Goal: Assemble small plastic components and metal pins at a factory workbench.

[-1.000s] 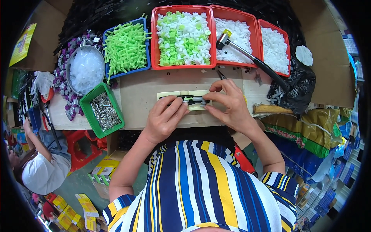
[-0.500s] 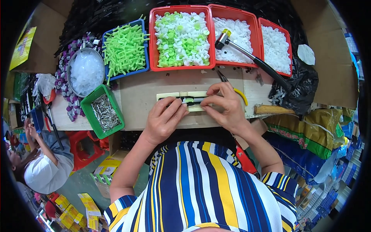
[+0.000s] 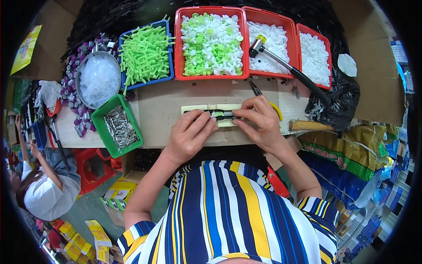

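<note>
A cream-coloured slotted block [image 3: 224, 106] lies on the worktable in front of me. Over it is a slim black and silver part [image 3: 226, 114] with a bit of light green at its middle. My left hand [image 3: 187, 136] closes its fingertips on the left end of this part. At the other end, my right hand [image 3: 262, 123] pinches it between thumb and fingers. My fingertips cover both ends, so its full shape is hidden. Just beyond my right hand lie pliers [image 3: 276, 111] with yellow handles.
Red trays [image 3: 178, 48] of white and green plastic pieces stand at the back, a hammer [image 3: 285, 66] across them. A blue tray [image 3: 170, 61] of green pieces, a round bowl [image 3: 80, 90] and a green bin [image 3: 138, 138] of metal pins are left. A co-worker [image 3: 52, 193] sits far left.
My right fingers have come down and closed nearer the part, which now shows more black along its near side. The left hand keeps its grip. The co-worker has raised an arm.
</note>
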{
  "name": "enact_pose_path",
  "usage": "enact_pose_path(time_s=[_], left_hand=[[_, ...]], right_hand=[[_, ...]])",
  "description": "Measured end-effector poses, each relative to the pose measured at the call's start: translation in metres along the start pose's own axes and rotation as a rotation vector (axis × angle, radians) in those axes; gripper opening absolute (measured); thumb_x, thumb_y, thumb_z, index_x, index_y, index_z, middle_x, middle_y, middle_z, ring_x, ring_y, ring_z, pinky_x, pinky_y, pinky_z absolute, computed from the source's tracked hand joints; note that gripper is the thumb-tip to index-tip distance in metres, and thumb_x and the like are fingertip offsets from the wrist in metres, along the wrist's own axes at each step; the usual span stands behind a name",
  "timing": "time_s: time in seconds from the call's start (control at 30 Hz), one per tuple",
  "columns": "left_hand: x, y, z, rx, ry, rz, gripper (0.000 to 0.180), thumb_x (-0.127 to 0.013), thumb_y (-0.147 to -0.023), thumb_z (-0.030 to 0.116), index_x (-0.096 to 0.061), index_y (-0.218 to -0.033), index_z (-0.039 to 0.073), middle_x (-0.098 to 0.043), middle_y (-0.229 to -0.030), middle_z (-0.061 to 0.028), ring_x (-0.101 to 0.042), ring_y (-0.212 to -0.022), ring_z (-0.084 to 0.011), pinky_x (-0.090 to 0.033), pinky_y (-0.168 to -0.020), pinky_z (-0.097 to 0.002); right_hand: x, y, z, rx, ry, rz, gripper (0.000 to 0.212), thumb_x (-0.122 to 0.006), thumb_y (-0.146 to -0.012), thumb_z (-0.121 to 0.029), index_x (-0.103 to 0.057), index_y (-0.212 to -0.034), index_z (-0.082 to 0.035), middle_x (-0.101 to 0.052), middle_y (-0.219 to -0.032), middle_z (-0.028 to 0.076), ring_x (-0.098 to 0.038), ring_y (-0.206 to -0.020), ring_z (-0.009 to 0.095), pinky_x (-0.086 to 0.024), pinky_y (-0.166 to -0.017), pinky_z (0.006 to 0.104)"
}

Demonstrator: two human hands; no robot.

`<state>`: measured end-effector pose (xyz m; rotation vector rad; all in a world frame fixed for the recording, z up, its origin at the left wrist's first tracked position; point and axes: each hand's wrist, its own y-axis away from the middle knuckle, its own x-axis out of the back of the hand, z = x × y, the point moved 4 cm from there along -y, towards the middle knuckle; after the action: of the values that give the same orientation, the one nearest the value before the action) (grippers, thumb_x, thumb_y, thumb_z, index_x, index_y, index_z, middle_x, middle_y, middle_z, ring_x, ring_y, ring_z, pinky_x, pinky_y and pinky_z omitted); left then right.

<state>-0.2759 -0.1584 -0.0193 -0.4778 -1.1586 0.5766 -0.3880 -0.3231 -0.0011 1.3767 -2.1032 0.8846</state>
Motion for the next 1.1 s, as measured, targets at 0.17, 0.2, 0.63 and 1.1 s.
enact_pose_path(time_s=[0.17, 0.2, 0.63, 1.1], left_hand=[[0.0, 0.0, 0.001, 0.002, -0.008, -0.007, 0.027, -0.078, -0.072, 0.009, -0.069, -0.096, 0.0, -0.064, -0.102, -0.0097, -0.061, -0.094, -0.0267, -0.053, -0.076, -0.0364], [0.001, 0.0, 0.002, 0.015, 0.001, -0.012, 0.029, -0.079, -0.069, 0.006, -0.07, -0.096, 0.0, -0.064, -0.101, -0.0098, -0.062, -0.093, -0.0278, -0.053, -0.076, -0.0368], [-0.001, 0.002, 0.001, -0.003, -0.002, -0.008, 0.027, -0.077, -0.073, 0.009, -0.07, -0.097, 0.0, -0.064, -0.104, -0.0092, -0.061, -0.095, -0.0269, -0.053, -0.077, -0.0369], [0.001, 0.001, 0.001, 0.018, 0.006, -0.015, 0.028, -0.079, -0.07, 0.006, -0.071, -0.096, 0.001, -0.064, -0.102, -0.0094, -0.061, -0.094, -0.0279, -0.053, -0.078, -0.037]], right_hand=[[0.001, -0.006, 0.009, -0.073, -0.185, -0.055, 0.024, -0.079, -0.072, -0.006, -0.073, -0.095, -0.004, -0.06, -0.089, 0.008, -0.057, -0.085, 0.023, -0.046, -0.07, 0.0331], [0.002, -0.009, 0.007, -0.052, -0.157, -0.051, 0.023, -0.079, -0.072, -0.007, -0.072, -0.094, -0.004, -0.059, -0.088, 0.008, -0.057, -0.084, 0.023, -0.046, -0.07, 0.0332], [-0.018, -0.02, -0.007, 0.094, -0.068, -0.001, 0.013, -0.075, -0.074, -0.005, -0.069, -0.086, -0.004, -0.058, -0.081, 0.007, -0.055, -0.078, 0.023, -0.041, -0.07, 0.0356], [0.005, -0.002, -0.002, 0.052, -0.042, 0.007, 0.032, -0.081, -0.07, -0.009, -0.07, -0.1, -0.004, -0.061, -0.095, 0.009, -0.057, -0.085, 0.024, -0.046, -0.071, 0.0342]])
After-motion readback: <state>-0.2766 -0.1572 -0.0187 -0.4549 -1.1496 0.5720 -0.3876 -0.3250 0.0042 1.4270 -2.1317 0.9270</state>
